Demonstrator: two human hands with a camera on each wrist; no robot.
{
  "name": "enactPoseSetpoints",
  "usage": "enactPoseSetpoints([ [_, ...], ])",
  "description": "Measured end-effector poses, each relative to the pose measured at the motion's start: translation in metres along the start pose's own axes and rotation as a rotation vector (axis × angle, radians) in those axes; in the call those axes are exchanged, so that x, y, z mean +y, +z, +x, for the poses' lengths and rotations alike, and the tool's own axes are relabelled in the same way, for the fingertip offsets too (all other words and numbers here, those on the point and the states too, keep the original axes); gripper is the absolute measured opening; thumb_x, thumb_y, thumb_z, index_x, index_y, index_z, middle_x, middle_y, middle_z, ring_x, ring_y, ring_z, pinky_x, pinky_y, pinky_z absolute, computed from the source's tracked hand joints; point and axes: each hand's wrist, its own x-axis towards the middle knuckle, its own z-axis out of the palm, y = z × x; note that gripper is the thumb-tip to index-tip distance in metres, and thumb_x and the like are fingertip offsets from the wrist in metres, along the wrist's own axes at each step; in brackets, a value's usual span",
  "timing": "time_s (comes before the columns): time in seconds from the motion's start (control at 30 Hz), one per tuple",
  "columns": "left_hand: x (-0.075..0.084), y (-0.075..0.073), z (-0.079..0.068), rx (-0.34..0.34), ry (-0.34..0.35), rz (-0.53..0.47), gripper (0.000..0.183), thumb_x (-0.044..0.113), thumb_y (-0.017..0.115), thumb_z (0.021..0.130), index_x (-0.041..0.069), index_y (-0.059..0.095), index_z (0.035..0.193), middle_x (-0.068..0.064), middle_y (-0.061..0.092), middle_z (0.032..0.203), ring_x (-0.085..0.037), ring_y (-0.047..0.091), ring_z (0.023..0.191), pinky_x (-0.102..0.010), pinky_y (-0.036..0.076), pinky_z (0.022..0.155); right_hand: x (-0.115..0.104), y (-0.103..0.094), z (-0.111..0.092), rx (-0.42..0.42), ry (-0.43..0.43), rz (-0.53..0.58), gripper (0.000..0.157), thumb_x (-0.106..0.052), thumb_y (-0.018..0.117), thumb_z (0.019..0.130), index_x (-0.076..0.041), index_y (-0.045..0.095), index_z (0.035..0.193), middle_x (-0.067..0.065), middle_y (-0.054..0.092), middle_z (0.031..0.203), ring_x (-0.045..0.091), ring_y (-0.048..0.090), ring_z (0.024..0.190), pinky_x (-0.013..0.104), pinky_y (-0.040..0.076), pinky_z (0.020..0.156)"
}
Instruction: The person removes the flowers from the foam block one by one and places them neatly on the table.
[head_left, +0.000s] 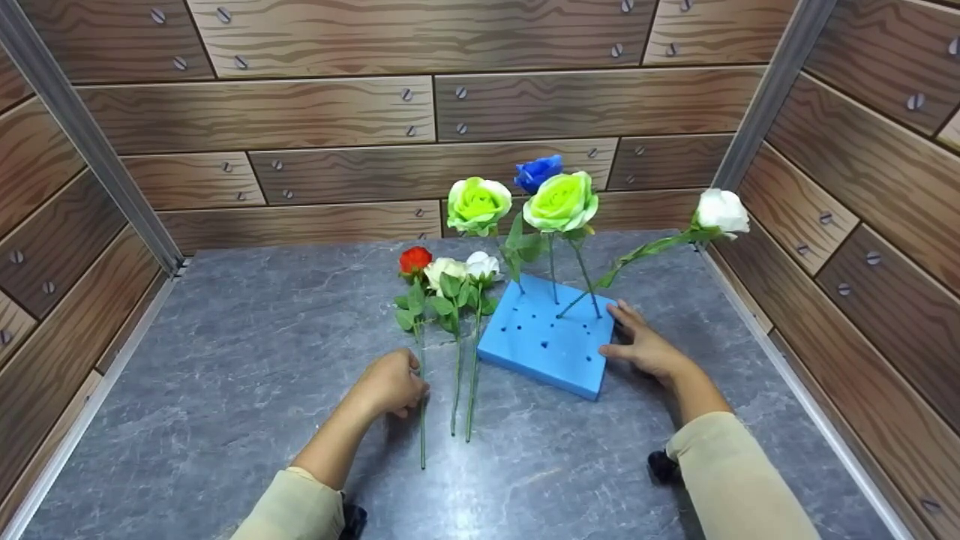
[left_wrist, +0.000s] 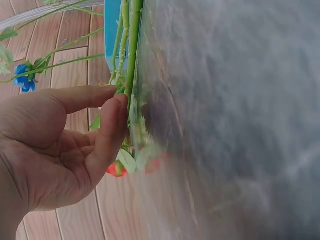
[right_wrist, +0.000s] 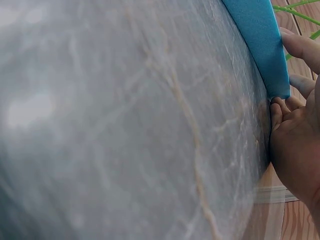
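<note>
At the left, a red rose [head_left: 415,260] lies on the grey table, its green stem toward the person. My left hand [head_left: 395,381] pinches that stem partway along; in the left wrist view thumb and finger meet at the stem. Just right of it lie a cream rose [head_left: 445,275] and a white rose [head_left: 482,266], stems side by side. My right hand [head_left: 651,349] rests against the right side of a blue foam block [head_left: 547,364] with holes, fingers spread and thumb at the top edge. Two green roses [head_left: 561,201] and a blue rose [head_left: 538,173] stand in the block.
Another white rose [head_left: 722,212] leans far right out of the block, its bloom near the right wall. Wood-patterned walls [head_left: 337,112] with metal corner posts enclose the marbled table [head_left: 247,337] at the back and sides.
</note>
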Motion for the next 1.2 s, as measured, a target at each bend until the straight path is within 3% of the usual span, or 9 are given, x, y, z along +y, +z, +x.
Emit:
enactPoseSetpoints([
  [0.13,0.006,0.001,0.003,0.025,0.052,0.022,0.031,0.016,0.077,0.097,0.002,0.061,0.120,-0.006,0.072,0.088,-0.017,0.073,0.059,-0.035,0.065,0.067,0.003,-0.001,0.000,-0.001,0.001,-0.002,0.105,-0.028,0.079,0.102,-0.011,0.006,0.175,0.018,-0.019,0.182,0.050,-0.015,0.167,0.072,0.010,0.136],
  [0.37,0.024,0.005,0.013,0.127,0.214,0.024,0.033,0.016,0.080,0.096,0.005,0.063,0.122,-0.016,0.069,0.119,-0.034,0.069,0.110,-0.055,0.059,0.103,0.005,-0.003,-0.003,0.003,-0.002,-0.004,0.104,-0.026,0.078,0.102,-0.009,0.006,0.175,0.020,-0.019,0.182,0.052,-0.014,0.167,0.073,0.009,0.136],
  [0.57,0.048,0.010,0.025,0.172,0.290,-0.055,0.034,0.010,0.074,0.099,0.004,0.063,0.130,-0.019,0.066,0.132,-0.034,0.071,0.112,-0.051,0.061,0.100,0.004,-0.003,-0.004,0.014,0.009,-0.011,0.104,-0.030,0.080,0.100,-0.011,0.010,0.175,0.017,-0.017,0.183,0.049,-0.019,0.167,0.072,0.004,0.137],
  [0.73,0.066,0.015,0.040,0.147,0.326,-0.163,0.036,0.011,0.074,0.100,0.003,0.063,0.133,-0.020,0.066,0.134,-0.033,0.071,0.114,-0.047,0.063,0.097,0.004,-0.002,-0.003,0.012,0.013,-0.022,0.104,-0.032,0.080,0.100,-0.012,0.010,0.175,0.016,-0.017,0.183,0.048,-0.023,0.166,0.073,0.002,0.136],
  [0.9,0.080,0.022,0.057,0.104,0.314,-0.327,0.032,0.011,0.071,0.104,0.003,0.062,0.134,-0.022,0.065,0.141,-0.037,0.071,0.125,-0.046,0.065,0.100,0.004,-0.001,-0.001,0.007,0.024,-0.022,0.106,-0.035,0.081,0.100,-0.014,0.010,0.176,0.015,-0.017,0.183,0.046,-0.024,0.167,0.072,0.004,0.136],
  [1.0,0.090,0.028,0.067,0.126,0.307,-0.367,0.030,0.010,0.068,0.105,0.003,0.062,0.134,-0.023,0.065,0.144,-0.038,0.070,0.130,-0.046,0.065,0.102,0.003,0.000,0.000,0.003,0.036,-0.018,0.107,-0.037,0.081,0.099,-0.015,0.010,0.176,0.014,-0.018,0.183,0.044,-0.023,0.167,0.071,0.005,0.137],
  [1.2,0.112,0.040,0.092,0.222,0.300,-0.355,0.039,0.012,0.070,0.106,-0.001,0.062,0.142,-0.023,0.067,0.146,-0.036,0.069,0.134,-0.047,0.062,0.110,0.001,-0.001,-0.002,0.003,0.024,-0.012,0.105,-0.035,0.080,0.100,-0.014,0.011,0.176,0.015,-0.018,0.183,0.046,-0.025,0.166,0.073,0.002,0.136],
])
